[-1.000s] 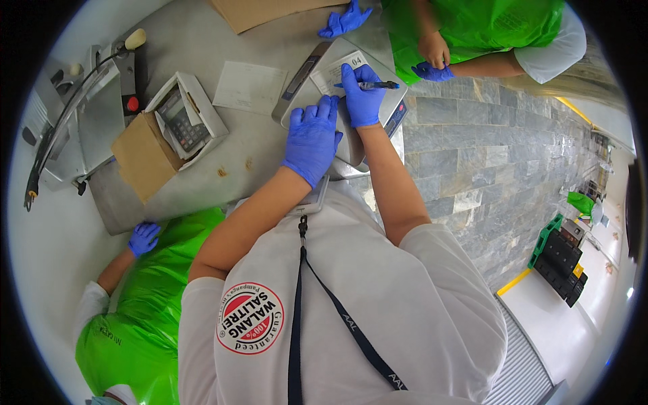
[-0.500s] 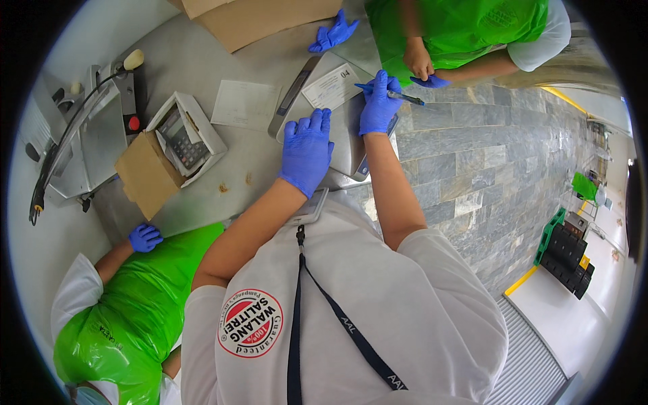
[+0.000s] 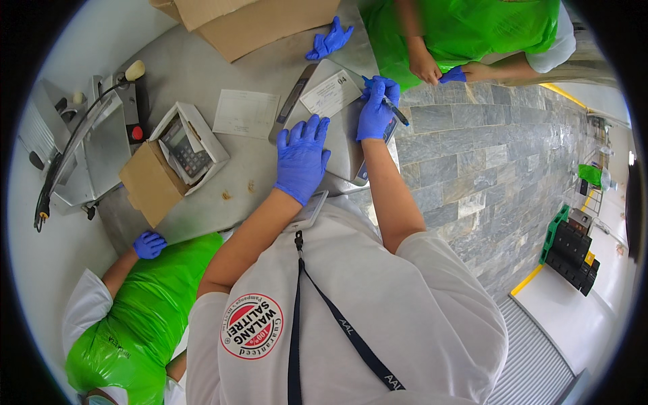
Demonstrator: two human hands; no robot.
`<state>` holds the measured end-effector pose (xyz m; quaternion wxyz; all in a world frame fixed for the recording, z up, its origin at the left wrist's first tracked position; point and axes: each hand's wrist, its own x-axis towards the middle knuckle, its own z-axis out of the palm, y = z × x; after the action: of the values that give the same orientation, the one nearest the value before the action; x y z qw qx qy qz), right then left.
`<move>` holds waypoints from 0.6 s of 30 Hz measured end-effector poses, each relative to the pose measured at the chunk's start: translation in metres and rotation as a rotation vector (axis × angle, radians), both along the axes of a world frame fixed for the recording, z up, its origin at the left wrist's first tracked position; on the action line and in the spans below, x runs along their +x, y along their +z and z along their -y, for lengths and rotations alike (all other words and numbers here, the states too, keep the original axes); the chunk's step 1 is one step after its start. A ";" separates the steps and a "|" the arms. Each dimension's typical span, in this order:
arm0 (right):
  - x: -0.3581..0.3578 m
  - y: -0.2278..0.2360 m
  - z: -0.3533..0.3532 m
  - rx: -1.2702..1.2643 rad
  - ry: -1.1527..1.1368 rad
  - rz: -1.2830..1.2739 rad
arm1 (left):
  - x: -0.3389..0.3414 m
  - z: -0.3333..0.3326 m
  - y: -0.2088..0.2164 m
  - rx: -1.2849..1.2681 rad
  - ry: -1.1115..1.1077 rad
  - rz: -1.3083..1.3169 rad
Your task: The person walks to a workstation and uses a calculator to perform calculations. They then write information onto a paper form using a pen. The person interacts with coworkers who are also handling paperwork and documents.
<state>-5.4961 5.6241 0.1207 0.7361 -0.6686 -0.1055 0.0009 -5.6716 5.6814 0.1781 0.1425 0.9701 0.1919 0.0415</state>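
My right hand [image 3: 378, 116] grips the pen [image 3: 397, 112] over the right side of the scale [image 3: 344, 138], the pen's long axis running from far left to near right. The card [image 3: 329, 94] lies on the scale just left of those fingers, its own long axis slanting from near left to far right, roughly across the pen's. My left hand [image 3: 301, 160] grasps nothing, fingers loosely extended on the card's near side, equally close, though I can't tell whether their tips touch its edge.
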 end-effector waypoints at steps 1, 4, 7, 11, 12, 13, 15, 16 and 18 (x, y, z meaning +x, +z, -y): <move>0.000 0.001 0.000 0.004 0.001 0.034 | 0.000 0.000 0.001 0.000 -0.001 -0.001; -0.005 0.008 0.007 -0.030 0.068 0.000 | 0.000 -0.002 -0.002 0.020 0.008 0.037; -0.007 0.011 0.007 -0.074 0.080 -0.018 | 0.005 -0.008 -0.006 0.015 0.039 0.013; -0.006 0.005 0.009 -0.166 0.043 0.075 | 0.015 -0.007 -0.008 0.011 -0.039 0.031; -0.006 0.005 0.009 -0.131 0.063 0.043 | 0.018 -0.003 -0.009 0.005 -0.053 0.028; -0.007 0.007 0.008 -0.096 0.083 0.011 | 0.021 0.000 -0.010 -0.001 -0.067 0.025; -0.007 0.005 0.008 -0.072 0.107 -0.020 | 0.021 0.004 -0.012 -0.020 -0.058 0.014; -0.005 0.000 0.009 -0.082 0.111 -0.018 | 0.022 0.006 -0.012 -0.029 -0.055 0.008; -0.005 -0.001 0.010 -0.090 0.120 -0.022 | 0.022 0.007 -0.009 -0.024 -0.050 0.000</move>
<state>-5.5008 5.6141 0.1197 0.7049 -0.6936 -0.1374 0.0572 -5.6492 5.6745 0.1687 0.1549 0.9729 0.1679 0.0358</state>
